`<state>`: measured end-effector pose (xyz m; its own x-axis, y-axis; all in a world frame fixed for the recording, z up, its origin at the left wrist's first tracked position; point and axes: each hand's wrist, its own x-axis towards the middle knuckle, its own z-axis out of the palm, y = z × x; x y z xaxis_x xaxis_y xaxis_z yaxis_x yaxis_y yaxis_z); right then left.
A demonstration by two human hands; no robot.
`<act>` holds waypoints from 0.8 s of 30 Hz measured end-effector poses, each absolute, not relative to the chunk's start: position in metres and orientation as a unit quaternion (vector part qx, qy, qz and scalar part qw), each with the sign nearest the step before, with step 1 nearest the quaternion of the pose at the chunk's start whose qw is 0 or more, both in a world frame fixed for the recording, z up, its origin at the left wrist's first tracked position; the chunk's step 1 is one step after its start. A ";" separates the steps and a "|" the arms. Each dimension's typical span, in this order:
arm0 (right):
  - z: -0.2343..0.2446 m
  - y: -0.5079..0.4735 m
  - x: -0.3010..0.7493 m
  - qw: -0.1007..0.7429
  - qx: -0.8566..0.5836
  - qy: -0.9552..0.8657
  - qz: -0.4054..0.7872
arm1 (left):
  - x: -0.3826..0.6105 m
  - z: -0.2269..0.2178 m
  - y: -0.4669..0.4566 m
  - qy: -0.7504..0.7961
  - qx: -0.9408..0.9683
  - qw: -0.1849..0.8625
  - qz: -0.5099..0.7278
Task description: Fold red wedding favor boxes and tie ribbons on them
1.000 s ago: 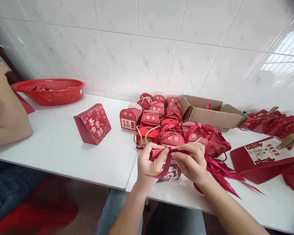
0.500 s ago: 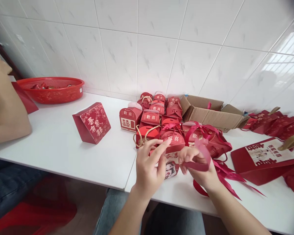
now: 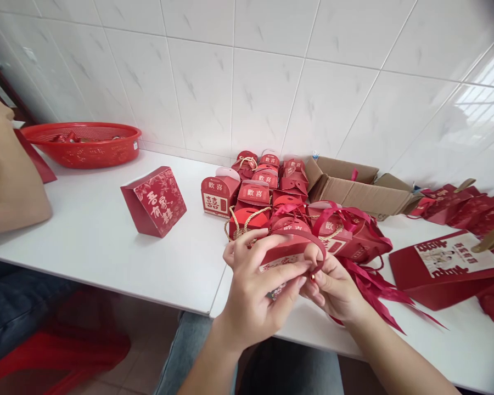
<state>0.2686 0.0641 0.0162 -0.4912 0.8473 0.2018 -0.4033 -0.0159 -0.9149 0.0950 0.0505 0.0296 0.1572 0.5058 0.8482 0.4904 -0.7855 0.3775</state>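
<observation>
The hands, apart a moment ago, now meet at the near edge of the table [image 3: 107, 241]: the left hand [image 3: 253, 291] wraps its fingers round the small red box [image 3: 280, 257], the right hand [image 3: 333, 288] pinches the red ribbon [image 3: 302, 235] arched over it.

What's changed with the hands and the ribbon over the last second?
The hands parted, then closed together again: the left hand now grips the gift box, the right hand pinches the ribbon, looped over the box top. The red basket, folded red box and cardboard box stayed put.
</observation>
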 end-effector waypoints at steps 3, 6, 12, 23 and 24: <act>0.016 0.064 0.267 0.482 -0.195 -0.530 0.670 | 0.096 0.030 0.053 0.331 0.748 -0.008 0.575; 0.017 0.064 0.265 0.502 -0.177 -0.522 0.667 | 0.098 0.030 0.053 0.333 0.737 -0.011 0.588; 0.009 0.064 0.265 0.536 -0.160 -0.550 0.620 | 0.101 0.027 0.055 0.337 0.729 -0.015 0.595; 0.000 0.064 0.256 0.631 -0.172 -0.653 0.382 | 0.118 0.014 0.052 0.374 0.662 -0.102 0.642; 0.000 0.063 0.256 0.636 -0.173 -0.657 0.366 | 0.121 0.013 0.051 0.377 0.657 -0.102 0.645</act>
<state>0.2557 0.0634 0.0004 -0.1318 0.6932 0.7086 -0.2380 0.6718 -0.7015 0.1206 0.0514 0.0135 -0.1164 0.3648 0.9238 0.6268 -0.6945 0.3533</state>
